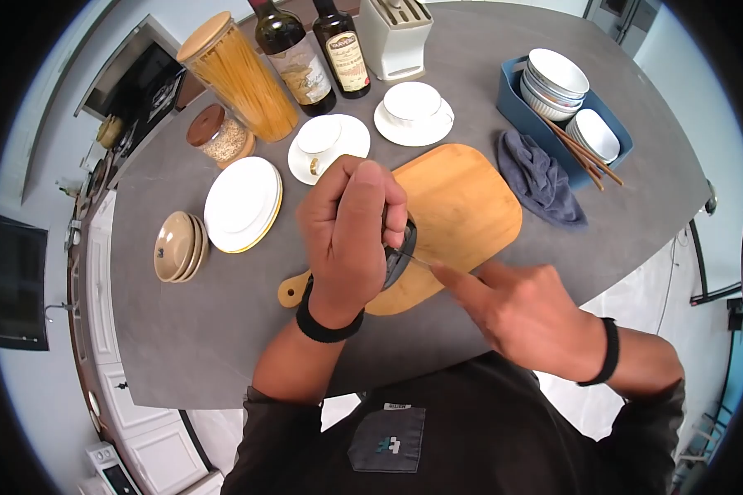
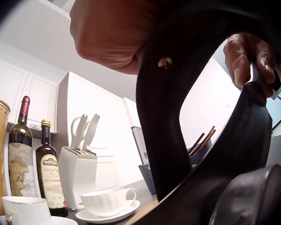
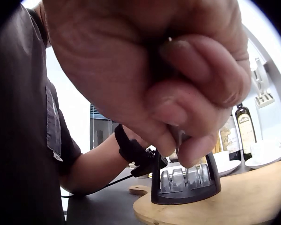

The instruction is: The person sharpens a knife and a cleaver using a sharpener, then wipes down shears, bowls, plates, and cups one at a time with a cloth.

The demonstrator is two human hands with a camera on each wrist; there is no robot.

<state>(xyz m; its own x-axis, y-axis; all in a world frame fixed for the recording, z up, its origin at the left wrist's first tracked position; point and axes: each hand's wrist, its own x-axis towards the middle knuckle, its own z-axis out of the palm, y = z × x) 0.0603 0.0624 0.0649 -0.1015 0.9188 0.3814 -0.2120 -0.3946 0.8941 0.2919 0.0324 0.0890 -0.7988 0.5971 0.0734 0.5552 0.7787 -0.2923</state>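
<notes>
A black knife sharpener (image 3: pixel 186 199) with several slots stands on a wooden cutting board (image 1: pixel 470 198). My left hand (image 1: pixel 348 235) grips the sharpener's looped handle from above, its thumb lying along the top. My right hand (image 1: pixel 520 309) holds a knife (image 2: pixel 255 74) by its handle, with the index finger stretched toward the blade. In the head view the thin blade reaches left to the sharpener, under the left fingers. The right fingers hide most of the knife in the right wrist view, just over the slots.
Two white cups on saucers (image 1: pixel 353 161), bottles (image 1: pixel 344 49), a pasta jar (image 1: pixel 243 82) and a knife block (image 1: pixel 396 41) stand beyond the board. Plates (image 1: pixel 241 202) and tan bowls (image 1: pixel 177 247) sit left. Right are a dark cloth (image 1: pixel 537 177) and a blue bin (image 1: pixel 508 95) with bowls and chopsticks.
</notes>
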